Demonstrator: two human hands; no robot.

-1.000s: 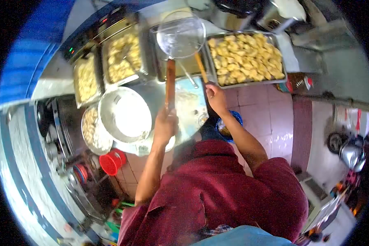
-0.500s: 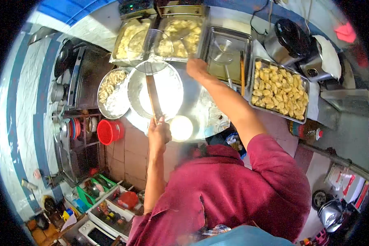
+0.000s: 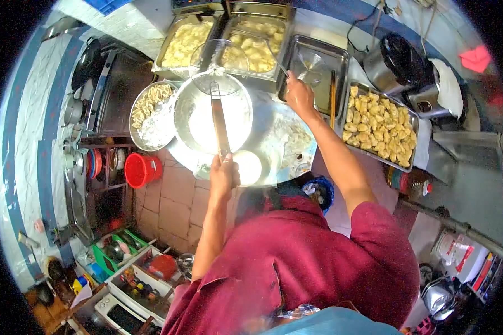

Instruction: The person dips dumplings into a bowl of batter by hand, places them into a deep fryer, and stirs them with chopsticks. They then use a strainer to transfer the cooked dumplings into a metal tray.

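My left hand [image 3: 224, 172] is closed round the wooden handle [image 3: 220, 123] of a round wire skimmer. Its mesh head [image 3: 219, 58] hangs over the far rim of a large bowl of white powder [image 3: 191, 125] and overlaps the fryers' front edges. With my right hand [image 3: 300, 96] I grip the thin metal handle of a long-handled utensil [image 3: 273, 51], which reaches into the right fryer [image 3: 257, 47]; its head is hard to make out among the pale frying pieces. More pale pieces fill the left fryer [image 3: 189, 43].
Left of the bowl, a metal basin [image 3: 153, 120] holds pale strips and white powder. On the right are a metal tray [image 3: 341, 53] with another skimmer [image 3: 313, 67] and chopsticks [image 3: 332, 100], then a tray of browned pieces [image 3: 380, 124]. A red bucket [image 3: 143, 170] stands at lower left.
My right hand has moved back and right from the fryer's front edge, and the utensil's handle now slants toward me. The skimmer in my left hand has shifted slightly right.
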